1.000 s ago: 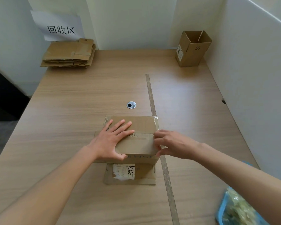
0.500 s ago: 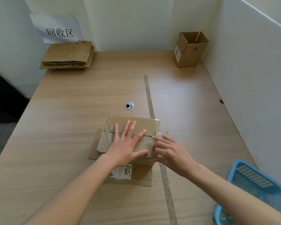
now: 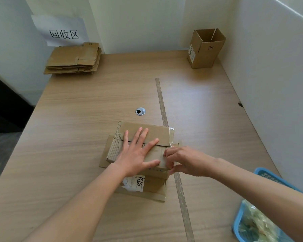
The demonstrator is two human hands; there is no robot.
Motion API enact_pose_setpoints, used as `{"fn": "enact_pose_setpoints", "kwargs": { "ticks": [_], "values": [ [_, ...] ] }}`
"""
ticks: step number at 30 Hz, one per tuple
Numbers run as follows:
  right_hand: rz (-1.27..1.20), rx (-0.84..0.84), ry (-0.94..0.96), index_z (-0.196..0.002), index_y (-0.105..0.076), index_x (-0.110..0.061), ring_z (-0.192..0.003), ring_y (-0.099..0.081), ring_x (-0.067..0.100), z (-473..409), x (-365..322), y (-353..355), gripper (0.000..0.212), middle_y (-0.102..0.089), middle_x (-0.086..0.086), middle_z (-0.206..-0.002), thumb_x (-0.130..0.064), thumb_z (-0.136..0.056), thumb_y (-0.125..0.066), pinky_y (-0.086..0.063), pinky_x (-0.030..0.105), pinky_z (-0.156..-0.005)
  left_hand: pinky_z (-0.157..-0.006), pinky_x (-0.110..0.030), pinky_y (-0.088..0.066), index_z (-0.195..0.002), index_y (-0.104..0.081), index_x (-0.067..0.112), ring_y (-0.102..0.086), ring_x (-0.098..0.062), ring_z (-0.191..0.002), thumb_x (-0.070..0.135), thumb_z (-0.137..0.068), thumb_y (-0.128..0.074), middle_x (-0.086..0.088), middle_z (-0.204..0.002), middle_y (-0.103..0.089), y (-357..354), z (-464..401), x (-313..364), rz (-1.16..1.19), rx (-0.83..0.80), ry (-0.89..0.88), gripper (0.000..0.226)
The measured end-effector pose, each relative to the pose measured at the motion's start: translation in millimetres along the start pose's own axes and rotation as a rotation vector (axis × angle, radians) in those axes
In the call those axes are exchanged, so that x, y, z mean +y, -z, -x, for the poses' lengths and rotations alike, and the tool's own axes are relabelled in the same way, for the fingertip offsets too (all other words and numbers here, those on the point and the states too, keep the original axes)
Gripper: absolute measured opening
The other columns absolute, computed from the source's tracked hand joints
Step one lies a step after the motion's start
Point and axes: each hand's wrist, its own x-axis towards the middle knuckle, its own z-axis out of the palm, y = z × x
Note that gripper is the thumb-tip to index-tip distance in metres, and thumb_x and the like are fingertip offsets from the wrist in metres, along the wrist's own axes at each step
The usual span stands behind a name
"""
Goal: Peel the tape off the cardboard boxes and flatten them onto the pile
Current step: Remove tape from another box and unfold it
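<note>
Cardboard box (image 3: pixel 157 135) sits near the middle of the wooden table (image 3: pixel 77 137), just left of a strip of tape (image 3: pixel 162 105) running along the tabletop. Its flaps are splayed out flat on the table at the near and left sides; a torn white label (image 3: pixel 135 183) shows on the near flap.

Left hand (image 3: pixel 136 154) lies flat on the box top, fingers straight and spread, pressing down. Right hand (image 3: pixel 184 161) is at the box's right edge, fingers curled in a pinch at the clear tape (image 3: pixel 171 137) there; what exactly sits between the fingertips cannot be told.

Pile of flattened cardboard (image 3: pixel 73 59) lies at the far left corner under a paper sign (image 3: pixel 63 32). An open upright box marked 36 (image 3: pixel 205 48) stands in the far right corner. Blue basket (image 3: pixel 238 224) at the near right holds crumpled clear material.
</note>
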Motion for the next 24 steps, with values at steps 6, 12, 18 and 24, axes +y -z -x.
{"fn": "enact_pose_setpoints", "kwargs": {
  "ticks": [6,12,18,24],
  "values": [
    [0.078,0.045,-0.010,-0.090,-0.069,-0.013,-0.099,-0.060,0.024,2,5,-6,0.016,-0.064,0.003,-0.103,-0.028,-0.090,-0.074,-0.047,0.034,-0.083,-0.114,-0.066,0.021,-0.157,0.001,0.049,0.035,-0.019,-0.149,0.092,-0.081,-0.002,-0.002,-0.168,0.021,0,-1,4,0.005,-0.005,0.022,0.087],
    [0.185,0.403,-0.144,-0.140,-0.049,-0.032,-0.120,-0.058,0.011,34,3,-52,0.062,-0.064,-0.012,-0.123,-0.047,-0.085,-0.075,-0.037,0.041,-0.115,-0.116,-0.066,0.017,-0.156,0.001,0.051,0.034,-0.017,-0.149,0.093,-0.081,-0.003,0.000,-0.168,0.020,1,-3,6,0.022,0.005,0.022,0.086],
    [0.047,0.756,-0.294,-0.129,-0.054,-0.027,-0.143,-0.042,0.012,36,-20,-112,0.060,-0.055,-0.009,-0.140,-0.043,-0.079,-0.083,-0.050,0.042,-0.106,-0.116,-0.065,0.017,-0.156,0.001,0.050,0.033,-0.018,-0.150,0.092,-0.081,-0.002,0.001,-0.168,0.018,1,-3,7,0.021,0.019,0.024,0.086],
    [0.077,0.984,-0.494,-0.109,-0.055,-0.028,-0.101,-0.062,0.011,37,-23,-102,0.046,-0.056,-0.015,-0.119,-0.056,-0.080,-0.076,-0.050,0.022,-0.060,-0.117,-0.065,0.017,-0.156,-0.002,0.050,0.032,-0.017,-0.150,0.092,-0.081,-0.005,0.001,-0.168,0.018,1,-2,8,0.020,0.002,0.033,0.087]
  ]
}}
